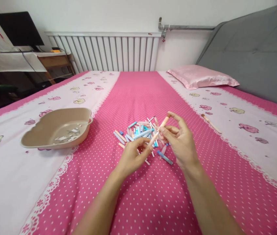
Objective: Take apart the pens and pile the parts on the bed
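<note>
Between my hands is a felt-tip pen, slanting up to the right. My left hand (135, 155) is closed around its pale pink barrel (152, 140). My right hand (181, 140) pinches the light orange upper part (164, 121), which has a brown end at the index fingertip. The two parts meet near my right thumb; I cannot tell whether they are joined. Beneath and behind both hands lies a loose pile of pen parts (140, 129) in blue, pink, orange and white, partly hidden by my fingers. A blue and grey pen piece (165, 157) lies at the pile's near edge.
A beige basin (55, 119) with small white and grey pieces sits to the left. One orange and pink pen (211, 123) lies apart on the right of the bedspread (138, 94). Farther back are a pink pillow (202, 75), a grey headboard (248, 49) and a radiator (104, 52).
</note>
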Tool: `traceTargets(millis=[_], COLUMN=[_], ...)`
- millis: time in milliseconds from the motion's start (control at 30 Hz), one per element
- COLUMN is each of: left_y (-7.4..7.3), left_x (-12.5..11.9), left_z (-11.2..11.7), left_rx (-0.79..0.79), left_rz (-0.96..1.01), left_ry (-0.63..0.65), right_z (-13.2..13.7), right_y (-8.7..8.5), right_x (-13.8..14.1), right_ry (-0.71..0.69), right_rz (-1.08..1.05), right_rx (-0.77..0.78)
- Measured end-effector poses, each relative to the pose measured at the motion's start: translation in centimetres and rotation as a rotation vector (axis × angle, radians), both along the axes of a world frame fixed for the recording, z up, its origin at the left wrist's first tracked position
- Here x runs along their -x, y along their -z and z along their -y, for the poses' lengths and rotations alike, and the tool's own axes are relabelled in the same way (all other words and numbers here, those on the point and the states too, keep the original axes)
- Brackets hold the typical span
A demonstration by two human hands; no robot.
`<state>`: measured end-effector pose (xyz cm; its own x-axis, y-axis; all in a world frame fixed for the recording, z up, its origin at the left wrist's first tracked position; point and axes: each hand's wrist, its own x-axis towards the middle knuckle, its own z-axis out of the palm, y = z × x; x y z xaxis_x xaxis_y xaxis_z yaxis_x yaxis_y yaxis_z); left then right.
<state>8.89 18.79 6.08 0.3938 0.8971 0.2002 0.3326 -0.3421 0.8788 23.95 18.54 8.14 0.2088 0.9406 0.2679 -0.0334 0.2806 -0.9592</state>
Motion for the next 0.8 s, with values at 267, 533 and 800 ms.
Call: traceTargets(millis=[267, 533, 800], left_y=[-0.15, -0.22, -0.20], left_x=[-0.01, -0.06, -0.05], left_z=[-0.01, -0.01, -0.03], left_rx=[0.030, 0.051, 0.065], left_rz=[0.033, 0.041, 0.058], left_ry=[0.009, 0.006, 0.010], right_z=[-0.10, 0.00, 0.02], right_y=[0.24, 0.22, 0.11], right_x=[0.09, 0.07, 0.13], right_ry=[-0.040, -0.041, -0.038], right_rz=[-0.026, -0.011, -0.026], right_rx=[-0.001, -0.011, 0.011])
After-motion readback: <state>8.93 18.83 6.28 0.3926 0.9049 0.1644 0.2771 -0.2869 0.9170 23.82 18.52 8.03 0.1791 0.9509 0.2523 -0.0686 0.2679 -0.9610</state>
